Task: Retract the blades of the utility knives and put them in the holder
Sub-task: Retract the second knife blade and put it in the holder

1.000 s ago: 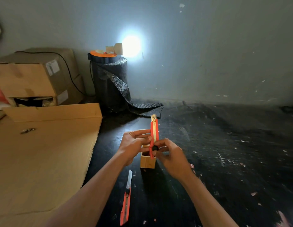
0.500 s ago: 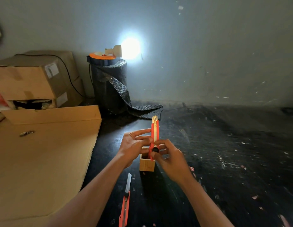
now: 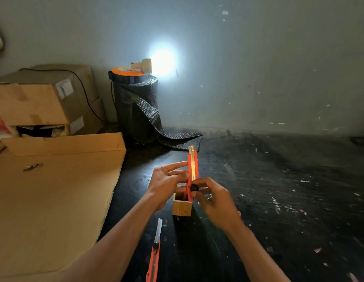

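Observation:
I hold a red utility knife [image 3: 192, 169] upright over a small wooden holder [image 3: 181, 207] on the dark floor. My left hand [image 3: 167, 182] pinches the knife's body from the left. My right hand [image 3: 215, 200] grips its lower part, thumb at the black slider knob. Only a short metal tip shows at the knife's top end. Its bottom end sits at the holder's mouth. A second red utility knife [image 3: 154, 255] lies on the floor below the holder, its blade fully extended and pointing away from me.
A large flat cardboard sheet [image 3: 55, 200] covers the floor at left, with a small metal clip [image 3: 32, 166] on it. Cardboard boxes [image 3: 42, 98] stand behind it. A black roll of bubble wrap [image 3: 136, 110] with a lamp on top stands by the wall.
Both hands and the upright knife have kept nearly the same pose over the holder; the view has shifted slightly. The knife on the floor has not moved.

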Tool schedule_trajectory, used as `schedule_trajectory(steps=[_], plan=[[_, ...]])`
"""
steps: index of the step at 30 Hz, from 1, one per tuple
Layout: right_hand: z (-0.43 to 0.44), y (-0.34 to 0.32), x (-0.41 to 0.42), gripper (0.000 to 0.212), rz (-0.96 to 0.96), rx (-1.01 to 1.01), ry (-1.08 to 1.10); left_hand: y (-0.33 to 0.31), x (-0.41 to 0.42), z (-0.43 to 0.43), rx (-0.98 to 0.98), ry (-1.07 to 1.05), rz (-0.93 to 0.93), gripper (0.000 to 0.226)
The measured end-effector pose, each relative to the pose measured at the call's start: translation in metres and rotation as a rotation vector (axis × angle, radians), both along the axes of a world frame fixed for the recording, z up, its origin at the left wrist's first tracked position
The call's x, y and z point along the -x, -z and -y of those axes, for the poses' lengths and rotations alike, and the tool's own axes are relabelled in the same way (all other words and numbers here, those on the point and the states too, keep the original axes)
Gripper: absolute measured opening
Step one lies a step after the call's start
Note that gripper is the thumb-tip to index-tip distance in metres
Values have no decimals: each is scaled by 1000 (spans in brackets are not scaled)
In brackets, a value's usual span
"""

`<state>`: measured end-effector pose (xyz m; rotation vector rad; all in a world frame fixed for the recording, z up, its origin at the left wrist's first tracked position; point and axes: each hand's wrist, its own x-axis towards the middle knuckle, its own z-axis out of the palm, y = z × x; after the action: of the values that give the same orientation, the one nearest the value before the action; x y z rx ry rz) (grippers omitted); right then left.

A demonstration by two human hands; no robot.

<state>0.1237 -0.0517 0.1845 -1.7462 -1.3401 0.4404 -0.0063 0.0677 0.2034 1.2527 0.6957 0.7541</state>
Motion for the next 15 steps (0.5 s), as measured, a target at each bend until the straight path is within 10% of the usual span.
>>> schedule_trajectory(steps=[15], plan=[[-14, 17, -2, 32, -299, -58, 110, 31, -1, 2, 18, 13, -28, 35]])
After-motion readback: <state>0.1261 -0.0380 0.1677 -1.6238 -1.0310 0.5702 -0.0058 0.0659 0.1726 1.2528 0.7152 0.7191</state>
